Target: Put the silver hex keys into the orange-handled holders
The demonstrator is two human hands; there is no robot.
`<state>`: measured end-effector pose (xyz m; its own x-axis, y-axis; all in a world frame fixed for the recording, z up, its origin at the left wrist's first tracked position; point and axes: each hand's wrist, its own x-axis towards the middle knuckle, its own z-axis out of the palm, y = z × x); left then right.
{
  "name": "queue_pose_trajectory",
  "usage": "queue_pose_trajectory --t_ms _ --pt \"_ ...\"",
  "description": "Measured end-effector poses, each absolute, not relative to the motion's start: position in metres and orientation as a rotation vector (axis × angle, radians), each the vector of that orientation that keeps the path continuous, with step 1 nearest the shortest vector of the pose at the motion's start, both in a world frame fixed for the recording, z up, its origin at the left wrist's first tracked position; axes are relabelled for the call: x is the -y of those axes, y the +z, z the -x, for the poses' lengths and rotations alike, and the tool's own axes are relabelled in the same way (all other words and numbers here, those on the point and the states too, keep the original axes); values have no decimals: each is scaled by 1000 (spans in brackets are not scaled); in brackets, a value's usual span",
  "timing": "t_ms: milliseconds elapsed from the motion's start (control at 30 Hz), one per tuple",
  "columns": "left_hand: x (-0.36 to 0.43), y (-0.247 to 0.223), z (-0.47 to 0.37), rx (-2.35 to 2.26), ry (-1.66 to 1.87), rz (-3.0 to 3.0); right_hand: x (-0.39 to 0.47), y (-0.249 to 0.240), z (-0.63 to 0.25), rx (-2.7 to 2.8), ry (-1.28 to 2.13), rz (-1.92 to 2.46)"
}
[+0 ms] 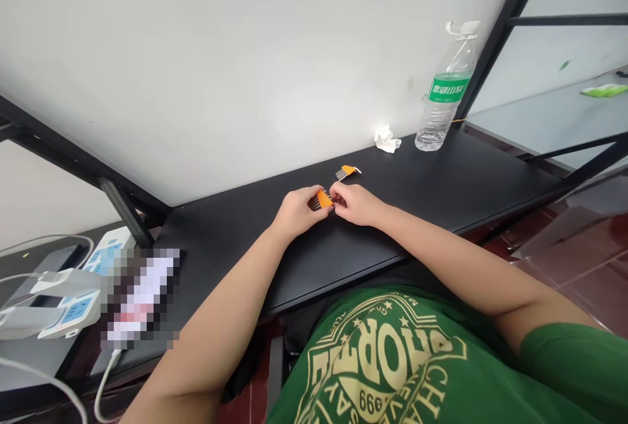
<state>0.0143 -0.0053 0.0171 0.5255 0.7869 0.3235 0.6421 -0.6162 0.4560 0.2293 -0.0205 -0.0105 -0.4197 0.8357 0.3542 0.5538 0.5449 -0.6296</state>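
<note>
Above the black tabletop (373, 241), an orange hex key holder (324, 199) with several thin dark rods sits between my two hands. My left hand (300, 211) is closed on its left side, thumb below and fingers above. At its right edge my right hand (357, 204) is in a pinch, with the fingertips against the rods. Whether it grips one single rod is too small to tell. Just behind the hands lies a second orange holder (348, 169), silver rods fanning to the left and a bent piece at its right end.
A crumpled white tissue (387, 139) and a clear water bottle (445, 97) with a green label stand by the wall (245, 70). On the left are a blurred phone (144, 293) with a cable and a power strip (76, 306) with chargers. Black metal frame bars (125, 211) edge the table.
</note>
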Motion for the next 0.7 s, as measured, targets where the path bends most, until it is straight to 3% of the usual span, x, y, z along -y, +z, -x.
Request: queue_pose_trajectory --t_ms 567,700 --pt "-10 12 -2 -1392 598 -2527 -6 -10 -272 1984 363 1791" --pt "-9 12 -1 -1359 599 -2517 -8 -14 -275 2123 307 1709"
